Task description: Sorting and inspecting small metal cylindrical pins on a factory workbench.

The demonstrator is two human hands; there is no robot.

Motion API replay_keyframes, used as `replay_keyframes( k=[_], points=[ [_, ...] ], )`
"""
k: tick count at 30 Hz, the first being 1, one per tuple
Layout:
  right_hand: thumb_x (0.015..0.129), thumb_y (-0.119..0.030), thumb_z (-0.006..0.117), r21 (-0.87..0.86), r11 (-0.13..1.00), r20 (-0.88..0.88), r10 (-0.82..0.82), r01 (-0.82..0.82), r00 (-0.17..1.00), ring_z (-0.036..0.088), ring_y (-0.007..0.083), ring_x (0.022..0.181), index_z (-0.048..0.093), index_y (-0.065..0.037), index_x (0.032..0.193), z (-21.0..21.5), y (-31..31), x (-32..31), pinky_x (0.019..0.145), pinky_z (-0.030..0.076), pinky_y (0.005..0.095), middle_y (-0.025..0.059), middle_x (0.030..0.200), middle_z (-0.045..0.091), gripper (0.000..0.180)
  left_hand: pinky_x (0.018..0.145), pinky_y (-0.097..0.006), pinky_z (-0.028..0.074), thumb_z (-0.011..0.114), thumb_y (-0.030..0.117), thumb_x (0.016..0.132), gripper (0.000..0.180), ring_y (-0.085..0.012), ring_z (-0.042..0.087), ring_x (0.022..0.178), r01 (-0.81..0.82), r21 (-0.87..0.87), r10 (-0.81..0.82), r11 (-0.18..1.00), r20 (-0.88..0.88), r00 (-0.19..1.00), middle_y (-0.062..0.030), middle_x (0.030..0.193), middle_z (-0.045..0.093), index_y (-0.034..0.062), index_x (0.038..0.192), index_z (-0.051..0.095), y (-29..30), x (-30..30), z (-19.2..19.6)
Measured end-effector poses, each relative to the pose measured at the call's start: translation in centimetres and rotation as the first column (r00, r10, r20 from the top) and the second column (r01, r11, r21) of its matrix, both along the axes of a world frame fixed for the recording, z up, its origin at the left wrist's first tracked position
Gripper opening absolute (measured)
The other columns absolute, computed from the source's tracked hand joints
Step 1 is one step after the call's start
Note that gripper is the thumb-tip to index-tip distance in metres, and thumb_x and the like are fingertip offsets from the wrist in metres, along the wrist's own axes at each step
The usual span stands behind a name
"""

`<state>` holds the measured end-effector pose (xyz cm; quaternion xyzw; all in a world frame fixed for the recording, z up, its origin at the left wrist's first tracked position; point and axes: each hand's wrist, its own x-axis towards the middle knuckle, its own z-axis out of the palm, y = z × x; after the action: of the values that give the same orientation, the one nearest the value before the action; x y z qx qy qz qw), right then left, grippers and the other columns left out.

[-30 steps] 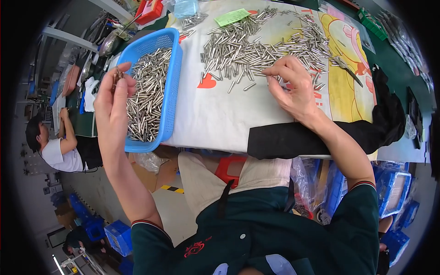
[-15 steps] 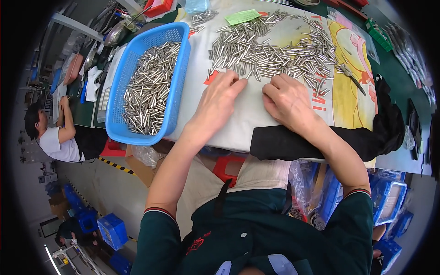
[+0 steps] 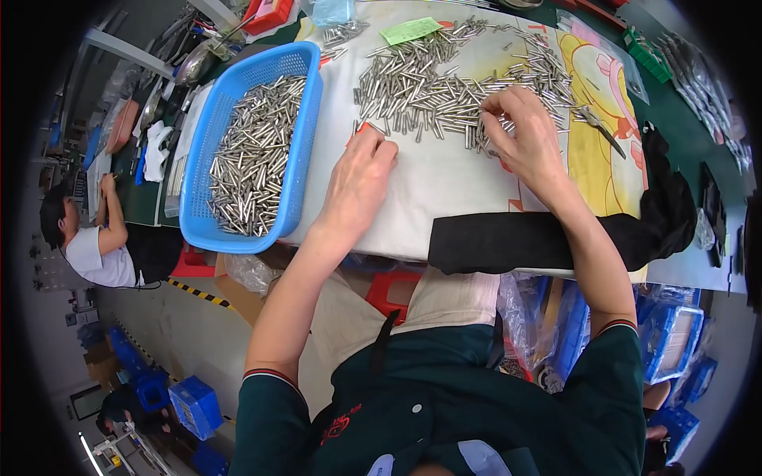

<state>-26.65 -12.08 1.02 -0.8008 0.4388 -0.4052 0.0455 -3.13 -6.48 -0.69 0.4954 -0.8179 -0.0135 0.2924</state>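
Many small silvery metal pins (image 3: pixel 413 87) lie in a loose, spread-out pile on the white cloth. At the pile's near left edge rests my left hand (image 3: pixel 359 181), its fingers curled in and the tips pointing down beside a few stray pins. Whatever those fingertips may hold is hidden. My right hand (image 3: pixel 530 139) arches over the near right part of the pile, thumb and forefinger apart with pins showing between and below them. A blue perforated basket (image 3: pixel 311 127), holding a heap of the same pins, stands to the left of my left hand.
A green paper slip (image 3: pixel 409 31) lies at the pile's far edge. Pliers (image 3: pixel 601 131) lie to the right. A black cloth sleeve (image 3: pixel 500 244) stretches along the table's near edge. At the far left, a person (image 3: pixel 95 238) sits at another bench.
My right hand has moved right and farther forward, onto the pile, and its fingers have spread. My left hand has shifted slightly left. Some near-right pins now sit by my right thumb.
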Motion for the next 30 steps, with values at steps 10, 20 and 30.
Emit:
replay_keyframes(
  k=[10,20,30],
  points=[
    [0.071,-0.007,0.061,-0.036,0.989,-0.138,0.135,-0.141,0.981,0.057,0.0255,0.081,0.061,-0.003,0.076,-0.2,0.5,0.3,0.07,0.048,0.0373,0.0084,0.078,0.058,0.006,0.07,-0.045,0.044,0.059,-0.002,0.078,0.01,-0.0357,0.056,0.081,-0.154,0.014,0.151,0.988,0.134,0.98,-0.0176,0.082,0.054,-0.0022,0.084,0.051,-0.6,-1.4,0.6],
    [0.068,-0.007,0.065,0.021,0.972,-0.516,0.21,-0.233,0.831,0.056,0.0238,0.082,0.06,-0.003,0.066,0.6,-1.1,-0.2,0.068,0.049,0.0361,0.0069,0.077,0.055,0.006,0.066,-0.046,0.048,0.061,-0.001,0.075,0.008,-0.0378,0.059,0.072,-0.142,0.041,0.135,0.989,0.147,0.98,-0.0189,0.08,0.058,-0.0031,0.079,0.055,-3.4,-4.4,0.4],
    [0.067,-0.006,0.062,-0.04,0.932,-0.623,0.259,-0.36,0.739,0.056,0.0245,0.082,0.059,-0.001,0.069,0.2,-2.0,-0.3,0.069,0.049,0.0361,0.0087,0.076,0.056,0.006,0.064,-0.041,0.052,0.055,-0.01,0.066,0.01,-0.0345,0.061,0.078,-0.095,0.037,0.083,0.995,0.245,0.966,-0.0198,0.078,0.055,-0.0069,0.075,0.056,0.0,-2.4,1.2]
  ],
)
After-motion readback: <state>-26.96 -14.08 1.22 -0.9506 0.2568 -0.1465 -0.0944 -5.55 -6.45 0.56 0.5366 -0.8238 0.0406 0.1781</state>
